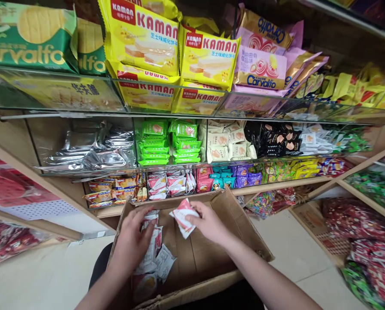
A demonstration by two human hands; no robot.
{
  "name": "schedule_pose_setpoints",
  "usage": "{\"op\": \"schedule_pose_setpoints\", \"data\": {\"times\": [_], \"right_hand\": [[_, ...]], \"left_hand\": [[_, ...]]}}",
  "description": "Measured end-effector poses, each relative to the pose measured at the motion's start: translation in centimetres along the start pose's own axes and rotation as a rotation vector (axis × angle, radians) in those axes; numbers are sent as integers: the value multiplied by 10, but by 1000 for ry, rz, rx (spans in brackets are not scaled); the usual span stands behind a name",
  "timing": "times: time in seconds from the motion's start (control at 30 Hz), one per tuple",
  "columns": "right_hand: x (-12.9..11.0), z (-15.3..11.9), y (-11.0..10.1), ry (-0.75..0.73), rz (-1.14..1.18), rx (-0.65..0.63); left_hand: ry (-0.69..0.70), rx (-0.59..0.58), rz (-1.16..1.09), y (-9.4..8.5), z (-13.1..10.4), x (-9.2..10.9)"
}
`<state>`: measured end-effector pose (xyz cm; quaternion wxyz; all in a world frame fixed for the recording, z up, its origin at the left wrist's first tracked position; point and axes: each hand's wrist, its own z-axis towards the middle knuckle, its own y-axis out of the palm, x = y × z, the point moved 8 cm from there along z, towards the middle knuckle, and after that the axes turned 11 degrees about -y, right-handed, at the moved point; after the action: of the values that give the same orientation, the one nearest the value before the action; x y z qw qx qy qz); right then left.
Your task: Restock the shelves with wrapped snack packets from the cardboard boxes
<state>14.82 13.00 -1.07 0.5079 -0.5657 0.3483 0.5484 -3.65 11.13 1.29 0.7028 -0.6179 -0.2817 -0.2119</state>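
A cardboard box [208,258] sits at my lap, with several white-and-red snack packets [165,262] lying along its left side. Between the fingers and thumb of my right hand [210,221] is a red-and-white snack packet [183,218], held above the box floor. My left hand [135,237] is over the packets at the left of the box, slightly blurred, its thumb apart from its curved fingers. Whether it touches the packets beneath I cannot tell. Just beyond the box, similar white-and-red packets [169,183] stand in a compartment of the lowest shelf.
Glass-fronted shelves rise ahead, holding yellow wafer packs [208,58], green packets [153,142] and silver packets [85,146]. Purple packets [247,175] are right of the white-and-red ones. Bags of red-wrapped sweets [357,219] lie at the right, near the tiled floor [292,245].
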Motion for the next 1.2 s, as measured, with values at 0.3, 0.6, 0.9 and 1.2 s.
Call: {"op": "schedule_pose_setpoints", "data": {"times": [0.3,0.6,0.9,1.2], "right_hand": [[-30,116,66,-588,-719,-242],[1,142,87,-491,-1087,-379],[-3,145,89,-509,-1151,-373],[-1,145,84,-524,-1176,-357]], "left_hand": [[15,-82,401,18,74,-24],[21,-124,486,33,69,-31],[-90,-186,504,28,87,-38],[-285,-279,630,32,115,-50]]}}
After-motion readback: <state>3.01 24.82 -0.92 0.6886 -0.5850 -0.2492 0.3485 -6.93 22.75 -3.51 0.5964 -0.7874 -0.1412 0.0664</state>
